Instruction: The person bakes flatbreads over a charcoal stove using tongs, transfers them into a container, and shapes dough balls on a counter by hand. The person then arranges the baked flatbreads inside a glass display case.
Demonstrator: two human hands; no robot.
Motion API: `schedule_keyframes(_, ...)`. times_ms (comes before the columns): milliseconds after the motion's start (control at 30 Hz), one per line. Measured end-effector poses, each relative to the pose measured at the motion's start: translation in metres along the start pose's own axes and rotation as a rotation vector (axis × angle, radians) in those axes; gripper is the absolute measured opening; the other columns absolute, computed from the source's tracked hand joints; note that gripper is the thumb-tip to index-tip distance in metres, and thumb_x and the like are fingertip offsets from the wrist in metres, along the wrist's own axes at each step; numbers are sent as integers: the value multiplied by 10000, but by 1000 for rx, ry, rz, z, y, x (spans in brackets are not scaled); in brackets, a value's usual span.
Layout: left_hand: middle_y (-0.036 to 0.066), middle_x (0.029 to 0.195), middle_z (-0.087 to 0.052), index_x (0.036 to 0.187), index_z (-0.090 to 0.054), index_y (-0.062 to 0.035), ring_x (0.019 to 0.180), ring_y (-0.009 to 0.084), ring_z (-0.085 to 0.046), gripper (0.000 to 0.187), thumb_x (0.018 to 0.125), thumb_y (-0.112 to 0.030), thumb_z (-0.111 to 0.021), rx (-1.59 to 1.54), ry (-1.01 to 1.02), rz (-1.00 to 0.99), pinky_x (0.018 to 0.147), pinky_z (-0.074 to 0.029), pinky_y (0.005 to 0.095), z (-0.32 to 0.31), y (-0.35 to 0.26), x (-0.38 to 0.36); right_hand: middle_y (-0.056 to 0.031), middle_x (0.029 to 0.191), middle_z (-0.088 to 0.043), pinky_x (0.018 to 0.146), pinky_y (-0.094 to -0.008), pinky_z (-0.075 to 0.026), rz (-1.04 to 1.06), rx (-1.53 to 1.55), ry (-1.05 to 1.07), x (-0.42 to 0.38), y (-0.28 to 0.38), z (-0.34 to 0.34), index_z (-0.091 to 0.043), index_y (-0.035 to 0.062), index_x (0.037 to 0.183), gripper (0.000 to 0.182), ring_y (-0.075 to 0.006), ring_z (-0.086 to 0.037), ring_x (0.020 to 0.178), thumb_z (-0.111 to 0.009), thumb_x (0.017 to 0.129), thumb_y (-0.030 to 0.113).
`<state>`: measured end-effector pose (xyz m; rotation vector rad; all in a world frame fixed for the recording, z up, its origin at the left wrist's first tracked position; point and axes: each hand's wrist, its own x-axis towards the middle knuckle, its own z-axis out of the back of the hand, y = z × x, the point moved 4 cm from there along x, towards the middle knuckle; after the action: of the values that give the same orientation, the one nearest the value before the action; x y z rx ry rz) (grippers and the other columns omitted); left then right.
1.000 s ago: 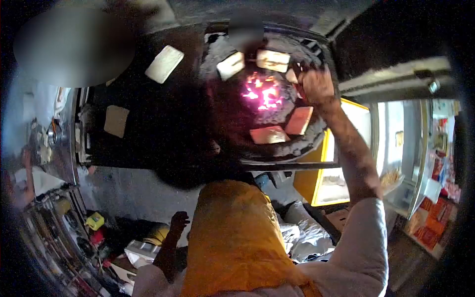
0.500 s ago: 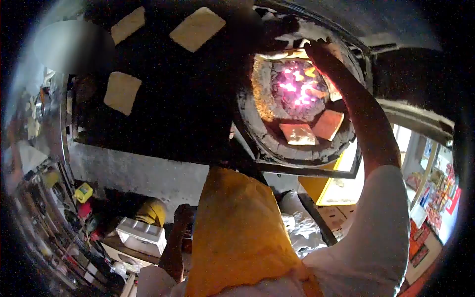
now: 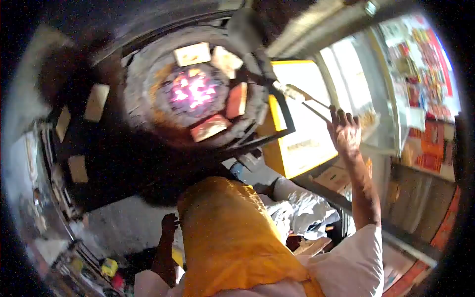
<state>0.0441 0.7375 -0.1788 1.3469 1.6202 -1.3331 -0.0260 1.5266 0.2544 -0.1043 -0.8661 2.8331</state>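
Pink-white embers [image 3: 193,91] glow at the centre of the round oven [image 3: 136,99]. Four slabs [image 3: 192,54] stand around them inside the rim: two toward the far edge, one at the right, one at the near right. Three more slabs [image 3: 97,102] lie toward the left edge of the dark counter [image 3: 114,168]. The right hand [image 3: 345,131], out beyond the oven's right edge, has its fingers partly curled around what seem to be tongs [image 3: 316,112], above the yellow case [image 3: 279,154]. Whether the blurred pale end [image 3: 292,92] is a gripped piece or part of the tool cannot be told. The left hand [image 3: 170,222] hangs beside the apron [image 3: 232,232]; its fingers look loosely bent, contents unclear. Good handling here probably means light, even pressure on both legs, wrist outside the hot rim and tips clear of the case.
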Motion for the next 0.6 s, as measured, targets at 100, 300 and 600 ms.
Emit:
schedule_keyframes(100,87,935,-660,1164,-634,-80,703,219,-676,291,978,-299,-597,146,-240,86,528,-495,309,-69,-29,-29,-100,1093,-640,923,-463,-454,-240,-156,139,-22,-87,-52,-512,88,1366,576,-286,-605,1029,-666,857,310)
schedule_keyframes(300,95,965,-669,1150,-637,-88,725,220,-685,300,936,-298,-659,136,-137,-28,547,-505,335,-101,-19,-51,-167,1188,-606,896,-478,-531,-429,-144,304,-58,-89,-90,-335,48,1481,814,-279,-613,1079,-601,897,550)
schedule_keyframes(600,124,1012,-672,1186,-609,-92,729,256,-689,361,930,-340,-668,604,-63,-268,513,-505,349,-31,2,-10,-171,941,-618,806,-444,-502,-382,872,312,-75,70,-26,-416,3,1363,724,-330,-626,912,-707,839,410)
